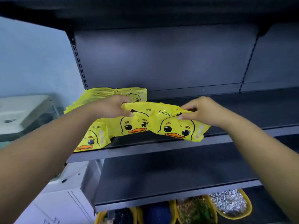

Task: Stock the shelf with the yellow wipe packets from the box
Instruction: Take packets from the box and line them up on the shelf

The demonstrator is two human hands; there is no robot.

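Both hands [113,107] [199,110] pinch packets [176,125] overhanging the shelf edge [161,149].

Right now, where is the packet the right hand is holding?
In the head view, the rightmost yellow packet sits mid-frame at the shelf's front edge, pinched at its top by the right hand, overlapping the packet the left hand grips.

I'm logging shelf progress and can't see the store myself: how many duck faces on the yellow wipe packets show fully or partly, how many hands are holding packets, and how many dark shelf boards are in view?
Duck faces on yellow wipe packets: 4
Hands gripping packets: 2, left hand, right hand
Dark shelf boards: 3
Total: 9
The row behind the left hand is too tightly packed to count packets.
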